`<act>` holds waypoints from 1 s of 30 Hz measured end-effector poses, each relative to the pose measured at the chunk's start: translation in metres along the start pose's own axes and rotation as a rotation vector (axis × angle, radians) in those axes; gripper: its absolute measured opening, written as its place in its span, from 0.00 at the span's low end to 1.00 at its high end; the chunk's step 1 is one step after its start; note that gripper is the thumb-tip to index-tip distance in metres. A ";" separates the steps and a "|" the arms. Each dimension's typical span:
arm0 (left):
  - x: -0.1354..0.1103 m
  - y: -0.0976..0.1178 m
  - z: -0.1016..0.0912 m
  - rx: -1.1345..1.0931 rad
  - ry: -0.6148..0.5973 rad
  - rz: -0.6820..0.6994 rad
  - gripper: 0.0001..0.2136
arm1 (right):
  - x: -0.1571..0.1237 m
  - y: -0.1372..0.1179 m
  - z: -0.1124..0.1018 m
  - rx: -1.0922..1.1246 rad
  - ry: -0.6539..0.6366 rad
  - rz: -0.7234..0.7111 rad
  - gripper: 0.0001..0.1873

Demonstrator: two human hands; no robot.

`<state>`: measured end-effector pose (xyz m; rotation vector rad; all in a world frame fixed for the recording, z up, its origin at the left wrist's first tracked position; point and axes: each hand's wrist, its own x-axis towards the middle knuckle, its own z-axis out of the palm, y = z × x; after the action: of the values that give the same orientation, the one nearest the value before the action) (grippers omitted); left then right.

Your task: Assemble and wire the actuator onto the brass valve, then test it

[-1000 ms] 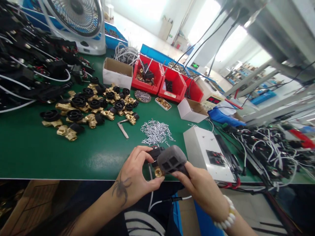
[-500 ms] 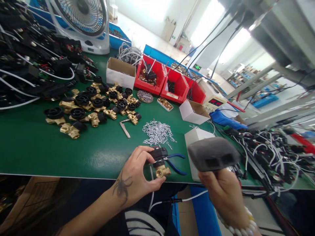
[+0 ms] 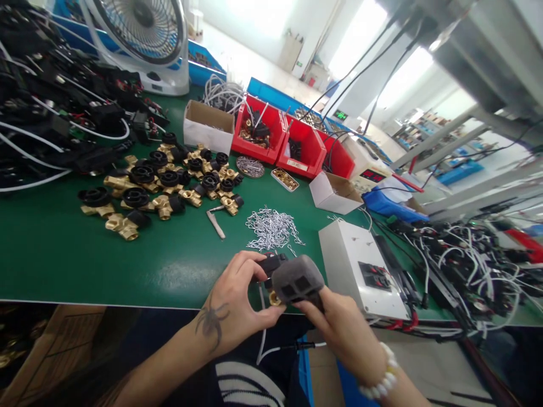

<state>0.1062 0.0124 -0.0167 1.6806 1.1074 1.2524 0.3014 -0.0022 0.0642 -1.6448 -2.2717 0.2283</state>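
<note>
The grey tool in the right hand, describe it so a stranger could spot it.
On the green bench, at the near edge left of the white box, the right hand holds it. The grey tool has a matte blocky head with two dark rectangular openings.

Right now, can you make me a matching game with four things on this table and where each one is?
Things:
1. grey hammer head
2. pile of silver clips
3. fan
4. white box with red switches

Places:
A. far back left corner of the green table
B. right of both hands, at the table's near edge
C. on the green mat, just beyond the hands
D. in the right hand, against the small valve that the left hand holds

Pairs: 1-D, 2-C, 3-A, 4-B
</note>
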 end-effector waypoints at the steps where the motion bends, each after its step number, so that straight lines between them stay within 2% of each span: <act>1: 0.000 0.000 0.000 -0.001 -0.001 0.000 0.13 | 0.001 -0.001 0.002 0.000 -0.050 -0.005 0.24; 3: -0.001 0.000 0.000 0.003 -0.005 -0.004 0.13 | 0.002 -0.003 0.001 0.007 -0.031 0.017 0.24; 6: -0.003 0.000 -0.001 0.018 -0.003 -0.008 0.13 | 0.001 -0.002 -0.004 0.004 0.134 0.058 0.26; 7: -0.003 0.000 -0.001 0.021 -0.004 -0.005 0.13 | 0.000 -0.002 -0.004 -0.001 0.144 0.060 0.26; 11: -0.002 0.000 -0.001 0.026 -0.006 0.016 0.14 | -0.001 -0.001 0.003 0.016 -0.047 0.008 0.24; 12: -0.002 0.000 -0.001 0.028 -0.006 0.018 0.14 | -0.001 -0.001 0.004 0.025 -0.061 0.000 0.23; 15: -0.003 0.001 0.000 0.028 0.004 0.009 0.14 | -0.001 -0.002 0.004 0.035 0.053 0.027 0.22; 17: -0.004 0.000 0.000 0.021 0.005 0.010 0.14 | -0.003 -0.003 0.005 0.042 0.066 0.056 0.22; 21: -0.005 -0.001 0.000 -0.012 -0.005 -0.011 0.15 | 0.004 0.000 0.002 0.100 -0.161 0.088 0.19; 23: -0.006 -0.002 0.000 -0.029 -0.004 -0.033 0.17 | 0.023 0.006 -0.008 0.100 -0.148 0.112 0.18; 24: -0.006 -0.002 0.000 -0.031 -0.002 -0.035 0.18 | 0.037 0.011 -0.014 0.062 -0.101 0.117 0.18; 26: -0.006 -0.002 0.000 -0.022 0.001 -0.027 0.19 | 0.073 0.024 -0.023 -0.121 -0.068 0.123 0.15; 28: -0.006 -0.001 0.001 -0.001 0.002 -0.008 0.20 | 0.113 0.042 -0.023 -0.320 -0.135 0.146 0.08; 30: -0.005 0.002 0.000 0.042 0.002 0.025 0.20 | 0.150 0.059 -0.013 -0.342 -0.143 0.167 0.06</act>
<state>0.1054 0.0068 -0.0166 1.7297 1.1246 1.2544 0.3165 0.1582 0.0823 -2.0529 -2.3813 -0.0073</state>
